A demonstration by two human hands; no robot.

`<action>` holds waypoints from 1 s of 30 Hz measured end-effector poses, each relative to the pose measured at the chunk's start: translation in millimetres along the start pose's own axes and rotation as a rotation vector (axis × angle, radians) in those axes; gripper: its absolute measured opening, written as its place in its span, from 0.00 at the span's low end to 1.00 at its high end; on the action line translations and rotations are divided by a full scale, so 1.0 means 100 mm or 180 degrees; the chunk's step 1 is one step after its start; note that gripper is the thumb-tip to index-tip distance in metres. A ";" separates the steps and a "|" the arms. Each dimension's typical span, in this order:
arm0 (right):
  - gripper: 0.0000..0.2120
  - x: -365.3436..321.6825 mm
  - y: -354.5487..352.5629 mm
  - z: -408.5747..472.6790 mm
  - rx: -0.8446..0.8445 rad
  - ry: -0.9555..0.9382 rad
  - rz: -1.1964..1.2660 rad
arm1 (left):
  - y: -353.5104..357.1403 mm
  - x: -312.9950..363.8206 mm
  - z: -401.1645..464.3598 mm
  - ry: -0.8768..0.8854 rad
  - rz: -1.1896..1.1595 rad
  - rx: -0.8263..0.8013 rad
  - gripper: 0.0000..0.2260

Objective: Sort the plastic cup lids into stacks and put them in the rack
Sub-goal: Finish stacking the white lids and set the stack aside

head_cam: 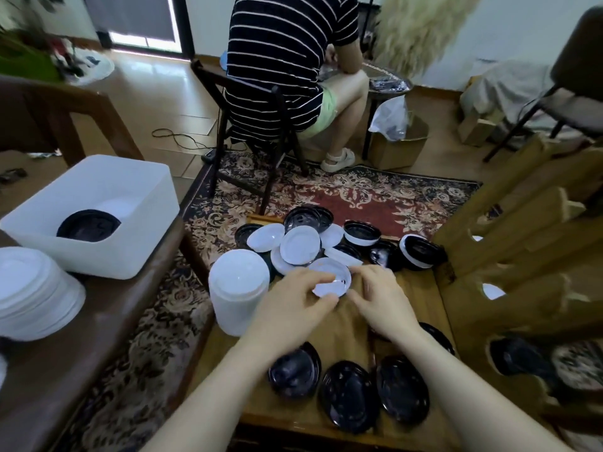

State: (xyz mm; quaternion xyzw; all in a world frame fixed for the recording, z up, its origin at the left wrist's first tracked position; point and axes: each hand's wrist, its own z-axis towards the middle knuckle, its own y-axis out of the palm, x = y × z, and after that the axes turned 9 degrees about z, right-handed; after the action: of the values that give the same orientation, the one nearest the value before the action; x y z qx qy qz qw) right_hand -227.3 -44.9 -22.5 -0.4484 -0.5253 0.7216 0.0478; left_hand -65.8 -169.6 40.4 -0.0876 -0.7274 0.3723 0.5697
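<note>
On the small wooden table lies a heap of mixed white and black lids. My left hand pinches a white lid at its near edge, thumb underneath. My right hand touches the same lid's right side with curled fingers. A tall stack of white lids stands left of my left hand. Three black lids lie flat near the front edge. The wooden rack stands at the right, with a white lid and a black lid showing in its slots.
A white plastic bin holding black lids sits on a bench at left, beside another white lid stack. A person in a striped shirt sits on a chair beyond the table. A patterned rug covers the floor.
</note>
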 end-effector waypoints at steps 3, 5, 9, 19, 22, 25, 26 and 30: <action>0.23 0.05 -0.01 0.18 0.0078 -0.0001 -0.0103 | 0.21 -0.05 0.11 -0.0274 0.0002 -0.0066 0.14; 0.24 0.08 -0.01 0.30 0.0118 -0.0022 -0.0175 | 0.29 -0.11 0.17 -0.0396 -0.0060 -0.0088 0.14; 0.23 0.19 0.04 0.49 -0.0054 0.0062 -0.0406 | 0.35 -0.22 0.28 -0.0506 -0.0137 -0.0108 0.14; 0.03 0.33 -0.05 0.15 0.0147 -0.0440 -0.0385 | 0.42 -0.47 0.45 -0.0839 -0.0629 -0.0172 0.12; 0.06 0.32 -0.05 0.14 0.0141 -0.0396 -0.0413 | 0.41 -0.51 0.45 -0.0890 -0.0749 -0.0091 0.11; 0.14 0.36 0.07 0.19 0.0016 -0.0300 -0.0757 | 0.41 -0.48 0.43 -0.0836 -0.0785 -0.0073 0.09; 0.15 0.37 0.11 0.20 -0.0034 -0.0249 -0.0843 | 0.42 -0.48 0.42 -0.0818 -0.0775 -0.0079 0.09; 0.05 0.34 0.18 0.17 0.0106 -0.0100 -0.0831 | 0.41 -0.48 0.41 -0.0819 -0.0803 -0.0083 0.10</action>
State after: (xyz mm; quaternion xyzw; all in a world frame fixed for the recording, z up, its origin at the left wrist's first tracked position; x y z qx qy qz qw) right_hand -252.3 -46.6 -56.0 -0.3640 -0.5678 0.7248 0.1405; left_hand -98.7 -185.8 -25.5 0.0453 -0.8043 0.2966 0.5130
